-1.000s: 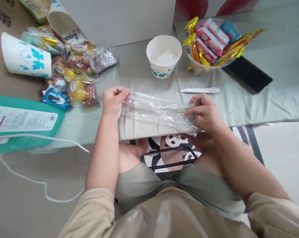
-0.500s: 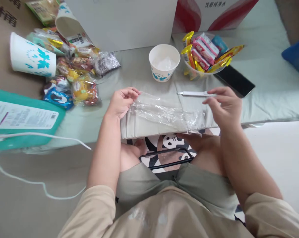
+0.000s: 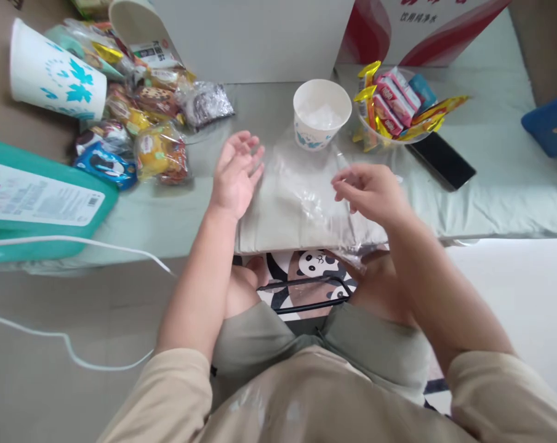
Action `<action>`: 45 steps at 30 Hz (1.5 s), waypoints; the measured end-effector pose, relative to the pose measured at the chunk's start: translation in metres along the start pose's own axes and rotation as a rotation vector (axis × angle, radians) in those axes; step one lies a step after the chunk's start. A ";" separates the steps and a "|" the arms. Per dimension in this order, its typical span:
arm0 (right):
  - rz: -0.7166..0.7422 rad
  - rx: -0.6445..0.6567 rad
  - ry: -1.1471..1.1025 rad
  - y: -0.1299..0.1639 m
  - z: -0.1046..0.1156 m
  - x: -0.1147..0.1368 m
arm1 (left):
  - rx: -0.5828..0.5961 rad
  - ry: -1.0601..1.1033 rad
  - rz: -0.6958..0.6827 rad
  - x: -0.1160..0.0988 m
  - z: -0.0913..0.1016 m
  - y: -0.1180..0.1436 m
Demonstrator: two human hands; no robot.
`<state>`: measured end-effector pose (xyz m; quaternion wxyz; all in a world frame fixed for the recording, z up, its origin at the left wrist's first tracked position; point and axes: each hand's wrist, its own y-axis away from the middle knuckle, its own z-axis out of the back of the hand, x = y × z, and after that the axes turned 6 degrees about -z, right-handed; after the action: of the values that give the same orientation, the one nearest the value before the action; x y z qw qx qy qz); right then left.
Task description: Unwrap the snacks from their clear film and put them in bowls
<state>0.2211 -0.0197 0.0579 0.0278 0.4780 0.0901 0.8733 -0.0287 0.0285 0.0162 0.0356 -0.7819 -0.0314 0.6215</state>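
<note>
My left hand is raised over the cloth-covered surface, palm up and fingers apart, with nothing in it. To its right a clear plastic bag stretches over the cloth, blurred, and its lower end hangs past the front edge. My right hand has its thumb and fingers pinched together on the upper right part of the bag. A white paper cup with blue leaf prints stands just beyond both hands, with clear crumpled plastic inside. The white pen-like cutter seen earlier is mostly hidden by my right hand.
A clear bowl of wrapped snacks and a black phone sit at the right. Packaged snacks, a tipped paper cup and a teal container are at the left. A white carton stands behind; a white cable hangs lower left.
My left hand has let go of the plastic bag and opened. My right hand has moved left onto the bag, whose upper part has shifted away toward the cup. The view has turned slightly.
</note>
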 end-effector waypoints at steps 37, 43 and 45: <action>0.261 -0.401 0.041 0.034 -0.015 -0.058 | 0.310 -0.745 -0.438 0.016 -0.044 0.040; 0.402 -0.590 0.205 0.034 -0.011 -0.053 | 0.181 -0.705 -0.498 0.003 -0.049 0.041; 0.462 -0.515 0.187 0.037 -0.009 -0.049 | 0.223 -0.659 -0.493 -0.006 -0.051 0.047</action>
<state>0.2418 -0.0634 0.0189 -0.0590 0.3813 -0.2412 0.8905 0.0196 -0.0200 0.0293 0.2559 -0.5019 -0.1597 0.8107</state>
